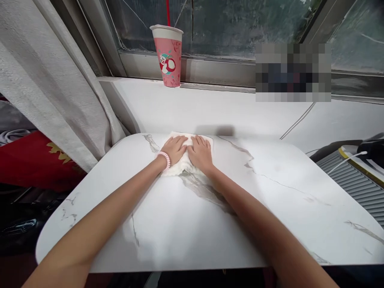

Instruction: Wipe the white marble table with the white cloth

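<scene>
Both my arms reach straight out across the table [270, 208]. My left hand [175, 149] and right hand [201, 153] lie flat, fingers spread, side by side, pressing a white cloth [183, 166] at the far edge, gripping nothing.

We seem to be in a home, at a small white marble-patterned table [270, 208] pushed up against a window sill [228, 108]. Beyond the table, on the sill, stands a pink paper drink cup [168, 56] against the grimy window pane [222, 24]. Left of the table hangs a pale curtain [45, 80], with a red cloth [33, 164] below it.
</scene>
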Available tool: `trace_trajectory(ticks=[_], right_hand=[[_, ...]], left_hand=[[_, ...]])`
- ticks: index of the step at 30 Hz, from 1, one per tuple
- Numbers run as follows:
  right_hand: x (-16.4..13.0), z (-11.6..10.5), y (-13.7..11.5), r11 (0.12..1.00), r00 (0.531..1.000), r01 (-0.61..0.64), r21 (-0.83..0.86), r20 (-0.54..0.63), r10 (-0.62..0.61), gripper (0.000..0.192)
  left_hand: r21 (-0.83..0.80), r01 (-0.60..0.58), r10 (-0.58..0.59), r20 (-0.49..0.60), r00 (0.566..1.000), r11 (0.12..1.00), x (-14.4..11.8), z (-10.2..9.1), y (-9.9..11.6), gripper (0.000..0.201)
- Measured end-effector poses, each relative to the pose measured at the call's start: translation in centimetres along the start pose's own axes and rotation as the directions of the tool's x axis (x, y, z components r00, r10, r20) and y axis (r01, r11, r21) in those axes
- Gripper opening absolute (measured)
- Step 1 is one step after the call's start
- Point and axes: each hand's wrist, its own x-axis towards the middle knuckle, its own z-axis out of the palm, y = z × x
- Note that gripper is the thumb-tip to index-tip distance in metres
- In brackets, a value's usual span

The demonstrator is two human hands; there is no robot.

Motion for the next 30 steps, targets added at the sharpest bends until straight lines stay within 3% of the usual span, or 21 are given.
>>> trace_trajectory(ticks=[9,17,22,30], right_hand=[[6.0,1.3,1.4,0.987,0.989,0.144,-0.078,0.037,-0.141,0.047],[6.7,1.6,0.9,0.986,0.991,0.132,-0.106,0.010,-0.131,0.045],[4.4,1.2,0.3,0.987,0.989,0.147,-0.065,0.016,-0.146,0.045],[-2.2,2.1,-4.0,0.986,0.986,0.164,-0.023,-0.029,-0.164,0.040]], left_hand=[[-0.027,0.041,-0.043,-0.063,0.997,0.999,5.0,0.1,-3.1,0.043],[0.029,0.052,-0.050,-0.082,0.995,0.998,5.8,0.8,-3.9,0.043],[0.085,0.046,-0.043,-0.041,0.998,0.995,3.2,0.3,-3.0,0.047],[0.211,-0.035,0.040,-0.018,0.999,0.977,-5.2,-0.5,-3.7,0.052]])
